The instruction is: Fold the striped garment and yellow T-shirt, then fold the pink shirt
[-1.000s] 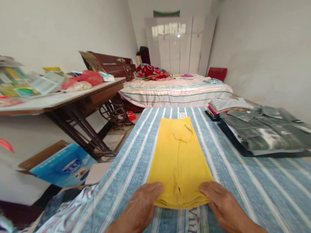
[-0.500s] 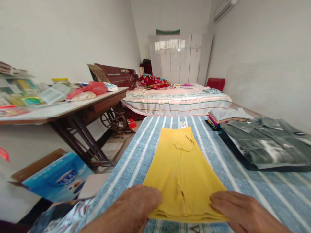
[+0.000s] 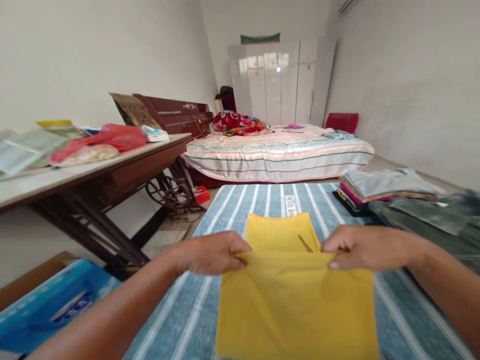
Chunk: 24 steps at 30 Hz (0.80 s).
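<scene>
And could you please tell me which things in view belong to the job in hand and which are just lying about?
Job:
yellow garment, gripped by left hand and right hand
striped blue cloth under it
folded clothes, perhaps

Lying about:
red plastic bag
blue box
red floral cloth

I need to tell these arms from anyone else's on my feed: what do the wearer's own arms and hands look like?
The left hand and right hand are ungloved. The left forearm and right forearm are bare as far as the picture shows them, with no sleeve, watch, bracelet, cable or marking visible.
</scene>
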Tool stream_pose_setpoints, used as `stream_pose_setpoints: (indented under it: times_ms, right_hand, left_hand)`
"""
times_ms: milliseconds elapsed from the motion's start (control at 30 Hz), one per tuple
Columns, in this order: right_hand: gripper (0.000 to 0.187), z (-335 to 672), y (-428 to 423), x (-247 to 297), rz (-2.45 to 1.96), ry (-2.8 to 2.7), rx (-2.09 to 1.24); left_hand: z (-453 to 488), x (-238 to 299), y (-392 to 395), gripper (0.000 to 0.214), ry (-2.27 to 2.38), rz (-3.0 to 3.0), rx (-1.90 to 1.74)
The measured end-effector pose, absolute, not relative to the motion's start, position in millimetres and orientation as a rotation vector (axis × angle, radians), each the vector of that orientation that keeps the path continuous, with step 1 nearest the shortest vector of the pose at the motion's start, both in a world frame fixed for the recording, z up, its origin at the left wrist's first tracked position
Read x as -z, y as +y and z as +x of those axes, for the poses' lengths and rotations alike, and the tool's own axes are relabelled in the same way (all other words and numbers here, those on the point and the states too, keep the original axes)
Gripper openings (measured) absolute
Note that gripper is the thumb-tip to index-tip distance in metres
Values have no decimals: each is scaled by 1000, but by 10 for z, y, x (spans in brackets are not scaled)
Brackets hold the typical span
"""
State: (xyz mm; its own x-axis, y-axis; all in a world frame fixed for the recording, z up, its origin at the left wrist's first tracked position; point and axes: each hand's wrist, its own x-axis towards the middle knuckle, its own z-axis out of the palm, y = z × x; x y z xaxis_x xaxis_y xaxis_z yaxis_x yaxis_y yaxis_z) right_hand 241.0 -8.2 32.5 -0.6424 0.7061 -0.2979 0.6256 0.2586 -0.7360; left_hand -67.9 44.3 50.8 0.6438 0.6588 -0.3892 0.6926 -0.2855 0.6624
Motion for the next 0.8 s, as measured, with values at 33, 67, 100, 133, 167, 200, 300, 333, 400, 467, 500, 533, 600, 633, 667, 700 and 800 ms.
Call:
stream_pose_setpoints:
  times_ms: [33, 67, 100, 133, 167, 200, 300, 333, 400, 467, 500, 533, 600, 633, 667, 700, 800]
  right_hand:
    - [31, 2436, 235, -315, -1302, -2396, -1364]
    - [27, 2464, 533, -248, -1332, -2366, -1406]
    - [25, 2493, 805, -131, -1368, -2295, -1474]
    - [25, 2522, 1047, 23, -1418, -2184, -1551]
    - [27, 2548, 1254, 201, -1475, -2075, -1599]
    - [27, 2571, 1424, 386, -1538, -1992, -1608]
    - [25, 2622, 1724, 857, -1621, -1918, -1579]
    - [26, 2634, 1765, 954, -1626, -1916, -1571]
    - [27, 2655, 1792, 1045, -1620, -1912, -1561]
    - [28, 2670, 1787, 1029, -1601, -1930, -1532]
    - [27, 2674, 1786, 999, -1587, -1948, -1509]
    - [26, 2677, 1792, 965, -1573, -1969, -1483]
    - [25, 2676, 1827, 914, -1555, -2008, -1430]
    - [25, 2673, 1854, 906, -1564, -2021, -1400]
    - [26, 2667, 1885, 913, -1584, -2028, -1371]
    - [26, 2661, 1917, 935, -1611, -2030, -1341]
    - [24, 2645, 1993, 1045, -1678, -2027, -1275]
  left_hand:
    - [-588, -494, 738, 14, 957, 1948, 163]
    - [-511, -436, 1023, 16, 946, 1911, 179]
    - [-449, -339, 1292, 18, 970, 1880, 182]
    - [-401, -210, 1536, 20, 1028, 1835, 157]
    - [-368, -59, 1750, 24, 1102, 1779, 124]
    - [-348, 102, 1929, 27, 1138, 1756, 117]
    - [-359, 538, 2253, 35, 1203, 1713, 87]
    - [-382, 641, 2301, 38, 1211, 1703, 68]
    - [-441, 764, 2345, 42, 1207, 1683, 21]
    - [-496, 792, 2357, 42, 1200, 1675, -21]
    - [-515, 782, 2362, 40, 1198, 1682, -41]
    - [-526, 765, 2370, 37, 1196, 1696, -61]
    - [-526, 732, 2394, 32, 1203, 1735, -122]
    - [-517, 726, 2409, 30, 1212, 1752, -160]
    - [-506, 733, 2423, 28, 1227, 1763, -197]
    - [-494, 750, 2435, 26, 1248, 1768, -227]
    - [-464, 845, 2450, 21, 1305, 1774, -273]
